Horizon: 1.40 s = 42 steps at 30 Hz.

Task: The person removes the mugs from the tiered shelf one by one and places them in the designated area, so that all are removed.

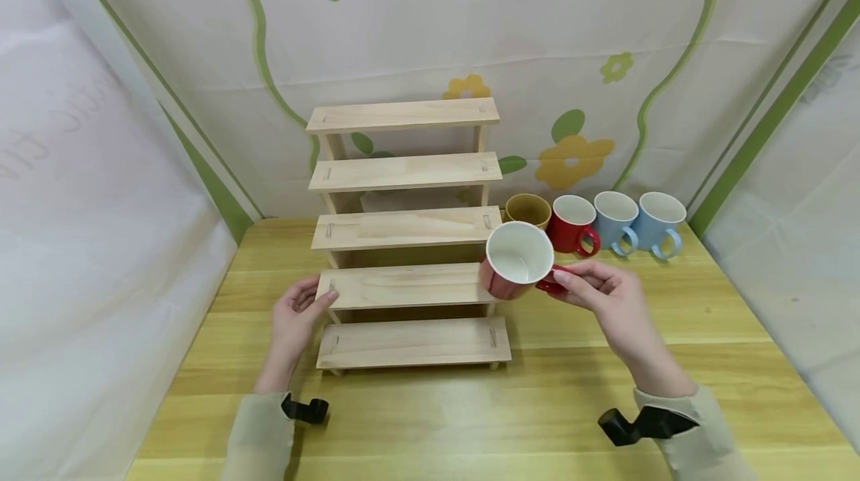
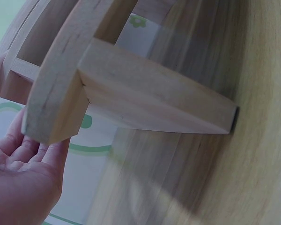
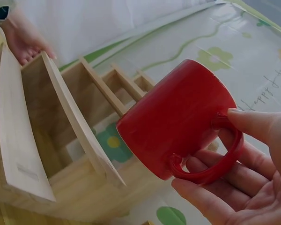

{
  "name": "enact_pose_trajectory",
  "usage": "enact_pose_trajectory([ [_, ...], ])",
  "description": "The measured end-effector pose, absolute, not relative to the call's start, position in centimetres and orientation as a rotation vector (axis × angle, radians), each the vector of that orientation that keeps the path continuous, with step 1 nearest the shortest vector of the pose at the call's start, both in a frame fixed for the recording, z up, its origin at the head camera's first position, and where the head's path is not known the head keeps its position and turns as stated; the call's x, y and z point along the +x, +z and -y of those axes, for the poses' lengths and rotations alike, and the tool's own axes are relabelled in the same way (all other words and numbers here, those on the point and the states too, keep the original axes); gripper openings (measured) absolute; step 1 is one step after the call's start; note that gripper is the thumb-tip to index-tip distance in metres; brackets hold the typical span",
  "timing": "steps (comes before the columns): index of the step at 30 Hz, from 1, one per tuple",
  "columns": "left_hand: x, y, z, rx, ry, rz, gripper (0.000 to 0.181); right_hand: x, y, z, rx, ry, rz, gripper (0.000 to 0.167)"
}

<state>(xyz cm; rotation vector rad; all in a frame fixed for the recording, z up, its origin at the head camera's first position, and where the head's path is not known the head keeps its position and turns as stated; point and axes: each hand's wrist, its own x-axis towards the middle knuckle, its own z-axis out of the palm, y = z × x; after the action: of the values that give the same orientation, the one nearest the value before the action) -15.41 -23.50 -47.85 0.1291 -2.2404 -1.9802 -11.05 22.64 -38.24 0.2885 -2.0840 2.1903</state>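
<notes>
A red mug point(image 1: 504, 283) with a white inside is held up by its handle in my right hand point(image 1: 614, 302). It hangs in the air at the right end of the second-lowest shelf, tilted so the head view looks into it. In the right wrist view, thumb and fingers pinch the handle of the red mug point(image 3: 178, 122). A pale wooden stepped rack point(image 1: 410, 231) stands on the table, its tiers rising toward the back. My left hand point(image 1: 295, 317) grips the left end of its second-lowest shelf, thumb on top; in the left wrist view the fingers curl behind the wood.
Along the back right of the wood-grain table point(image 1: 672, 376) stand a mustard-brown mug point(image 1: 527, 208), another red mug point(image 1: 566, 231), a light blue mug point(image 1: 611, 223) and a second light blue mug point(image 1: 655, 227). A white patterned cloth point(image 1: 403, 33) hangs behind the rack.
</notes>
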Motion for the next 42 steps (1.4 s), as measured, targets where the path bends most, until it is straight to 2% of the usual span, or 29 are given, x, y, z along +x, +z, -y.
enact_pose_trajectory([
  [9,-15.4,-47.9,23.6,0.126,-1.974,2.248,0.048,-11.4,-38.7,-24.7,0.167,2.186,1.991,0.012],
  [16,-15.4,-47.8,23.6,0.125,-1.983,2.242,0.047,-11.7,-39.0,-26.0,0.154,2.19,1.949,0.019],
  [23,-15.4,-47.8,23.6,0.121,-1.985,2.237,0.046,-12.1,-39.7,-27.0,0.117,2.202,1.895,0.013],
  [34,-15.4,-47.7,23.5,0.135,-1.989,2.246,0.047,-12.4,-41.6,-28.2,0.025,2.264,1.848,0.013],
  [42,-15.4,-47.8,23.5,0.122,-1.974,2.249,0.046,-12.7,-44.2,-28.7,-0.086,2.293,1.856,0.011],
])
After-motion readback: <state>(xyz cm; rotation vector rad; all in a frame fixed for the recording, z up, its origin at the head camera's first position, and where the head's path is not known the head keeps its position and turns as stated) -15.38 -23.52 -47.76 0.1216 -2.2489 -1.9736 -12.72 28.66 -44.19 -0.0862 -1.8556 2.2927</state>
